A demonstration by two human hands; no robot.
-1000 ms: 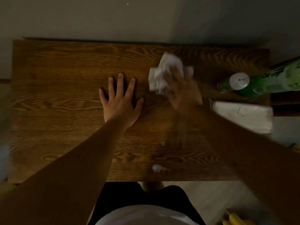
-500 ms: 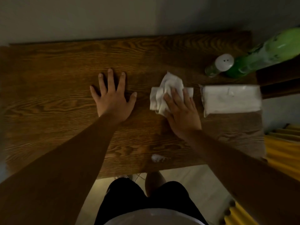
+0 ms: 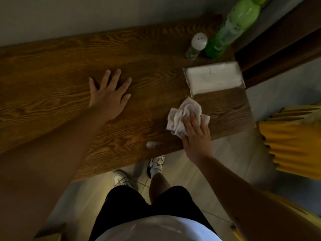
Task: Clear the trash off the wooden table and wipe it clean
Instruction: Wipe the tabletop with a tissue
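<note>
My right fingers (image 3: 194,123) lie nearly straight, pressing a wad (image 3: 182,110) onto the bench (image 3: 52,70) near its front right corner. Left fingers (image 3: 113,80) spread flat on the wood, holding nothing. White scrap (image 3: 151,144) by the front edge; tissue pack (image 3: 213,78) just behind the wad.

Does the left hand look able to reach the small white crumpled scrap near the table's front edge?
Probably yes. The left hand lies flat and empty on the wooden table, only bare wood between it and the small white crumpled scrap; the right hand presses a white tissue further right.
</note>
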